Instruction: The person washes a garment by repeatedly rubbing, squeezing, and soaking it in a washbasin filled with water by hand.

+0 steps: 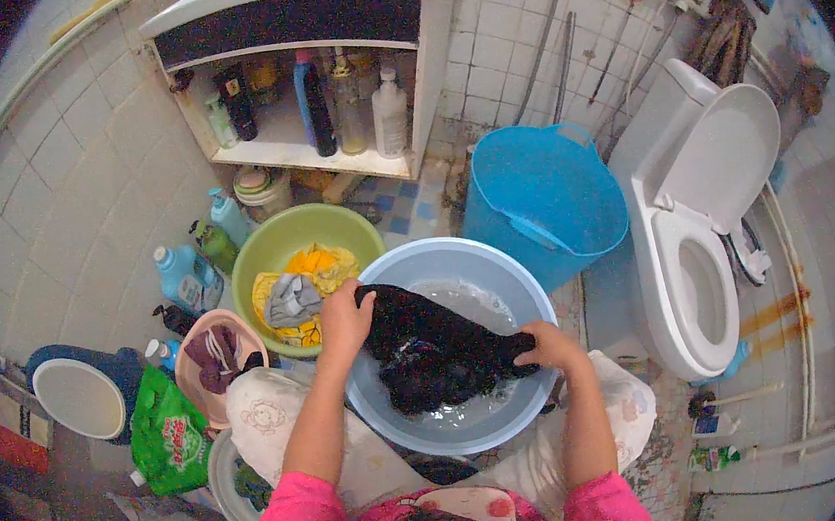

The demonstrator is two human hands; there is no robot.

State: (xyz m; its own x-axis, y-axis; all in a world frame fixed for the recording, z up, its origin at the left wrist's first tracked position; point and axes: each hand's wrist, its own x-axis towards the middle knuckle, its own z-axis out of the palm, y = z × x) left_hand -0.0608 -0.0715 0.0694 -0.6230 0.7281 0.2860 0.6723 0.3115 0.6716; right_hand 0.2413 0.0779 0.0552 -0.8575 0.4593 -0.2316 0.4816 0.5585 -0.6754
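Observation:
A dark, wet piece of cloth is stretched between my two hands over a light blue basin. Its kind of garment I cannot make out. My left hand pinches its upper left corner above the basin's left rim. At the right rim, my right hand grips the other end. Sudsy water shows around the cloth, whose lower middle hangs down to it. Beyond my left hand stands a green basin with yellow and grey clothes in it.
A tall blue tub stands behind the basin, and a toilet with its lid raised is at the right. On the left are a pink basin, a green detergent pouch and several bottles. A white cabinet is at the back.

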